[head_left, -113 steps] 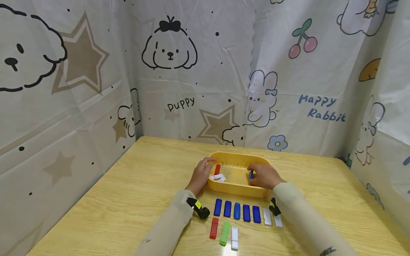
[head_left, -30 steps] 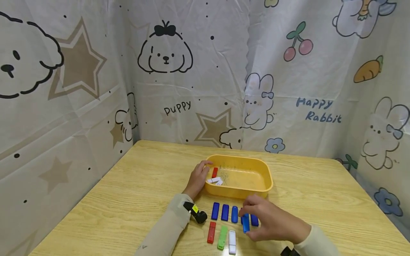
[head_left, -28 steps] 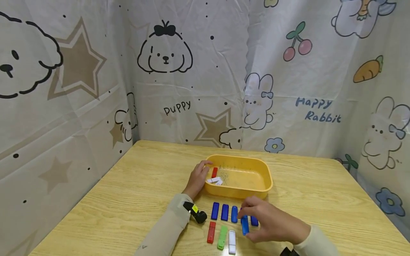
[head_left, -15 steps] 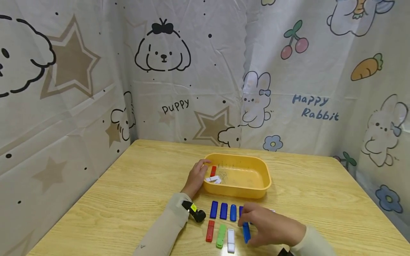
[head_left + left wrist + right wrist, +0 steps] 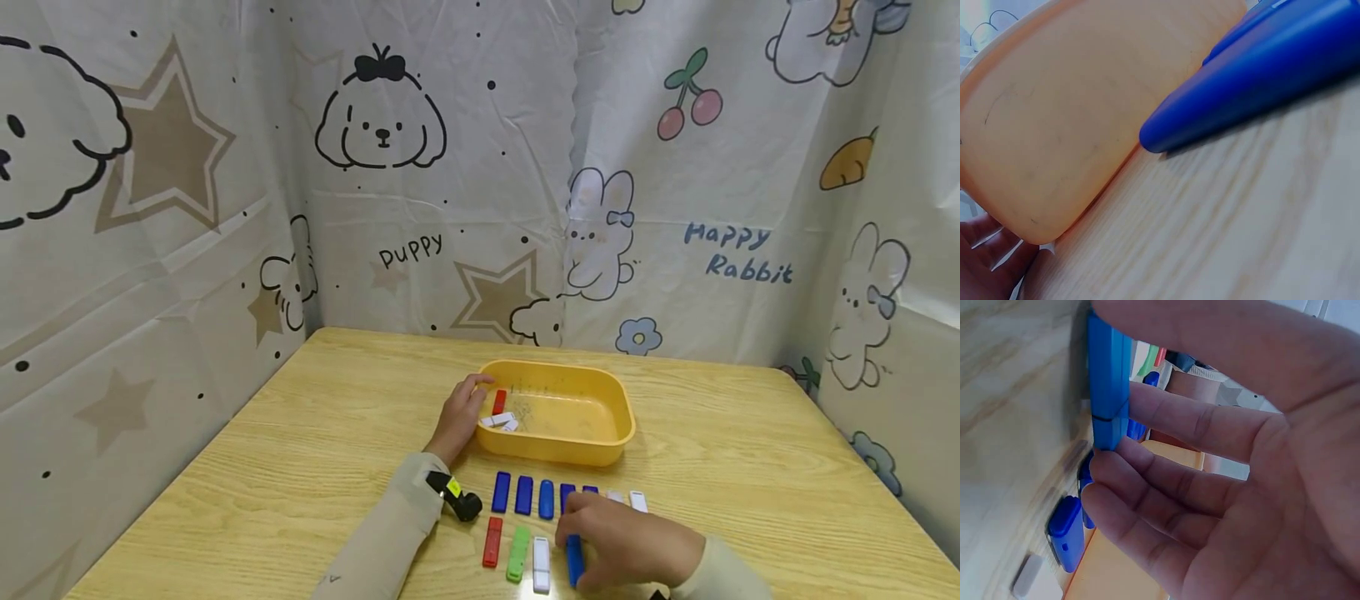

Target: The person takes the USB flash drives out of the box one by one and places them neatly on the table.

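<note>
A: What had moved since a second earlier?

B: The right hand [image 5: 626, 550] had drawn nearer to the person, carrying the blue stick [image 5: 574, 560] out of the rear row and down to the end of the front row, right of the white stick [image 5: 541, 563].

A: How were the fingers set?

B: The right fingers [image 5: 1166, 422] and thumb pinched the blue stick [image 5: 1109, 394] along its sides, its lower face at the tabletop [image 5: 300, 467]; whether it truly touched the wood was hard to judge from the blurred wrist view. The left hand [image 5: 459, 417] held the near-left rim of the yellow tray [image 5: 600, 454], fingers curled over the edge.

A: And around them?

B: Left of the white stick lay a green stick [image 5: 517, 553] and a red stick [image 5: 492, 542]. Behind them ran the row of blue sticks [image 5: 523, 495], with two white pieces [image 5: 637, 500] at its right end. Inside the tray sat a red piece [image 5: 499, 402] and white pieces [image 5: 501, 421] near the left fingers. A black wrist camera [image 5: 459, 500] showed on the left sleeve.
</note>
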{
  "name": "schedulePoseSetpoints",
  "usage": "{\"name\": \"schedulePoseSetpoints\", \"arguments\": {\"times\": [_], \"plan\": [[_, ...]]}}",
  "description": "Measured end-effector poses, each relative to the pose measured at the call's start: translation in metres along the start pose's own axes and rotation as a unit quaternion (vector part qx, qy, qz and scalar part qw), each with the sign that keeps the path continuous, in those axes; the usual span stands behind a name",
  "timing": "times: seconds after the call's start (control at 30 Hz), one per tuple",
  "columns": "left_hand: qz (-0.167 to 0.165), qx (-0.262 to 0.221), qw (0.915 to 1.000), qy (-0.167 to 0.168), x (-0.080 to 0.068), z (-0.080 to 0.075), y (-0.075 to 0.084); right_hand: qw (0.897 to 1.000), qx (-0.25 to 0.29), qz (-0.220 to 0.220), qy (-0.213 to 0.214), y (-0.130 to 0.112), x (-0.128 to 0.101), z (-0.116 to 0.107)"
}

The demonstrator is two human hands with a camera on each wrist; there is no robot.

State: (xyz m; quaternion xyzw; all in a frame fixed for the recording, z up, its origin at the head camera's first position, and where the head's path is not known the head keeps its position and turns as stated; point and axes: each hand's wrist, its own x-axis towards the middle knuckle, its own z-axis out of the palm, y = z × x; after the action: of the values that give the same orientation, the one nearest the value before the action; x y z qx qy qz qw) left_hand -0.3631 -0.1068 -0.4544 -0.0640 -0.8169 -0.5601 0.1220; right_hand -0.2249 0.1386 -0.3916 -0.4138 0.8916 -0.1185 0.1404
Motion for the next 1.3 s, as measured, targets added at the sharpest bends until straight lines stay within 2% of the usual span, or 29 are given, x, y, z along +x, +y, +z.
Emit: {"name": "schedulePoseSetpoints", "arguments": {"times": [0.9,1.3], "plan": [[0.003,0.012,0.9999,0.002,0.001,0.0002,-0.0024,0.997,0.03,0.053,-0.04,-0.0018,0.0037,-0.0007],[0.009,0.013,0.9999,-0.001,-0.0006,-0.0006,0.0011,0.998,0.037,0.048,-0.027,-0.0021,-0.0002,-0.0024]]}}
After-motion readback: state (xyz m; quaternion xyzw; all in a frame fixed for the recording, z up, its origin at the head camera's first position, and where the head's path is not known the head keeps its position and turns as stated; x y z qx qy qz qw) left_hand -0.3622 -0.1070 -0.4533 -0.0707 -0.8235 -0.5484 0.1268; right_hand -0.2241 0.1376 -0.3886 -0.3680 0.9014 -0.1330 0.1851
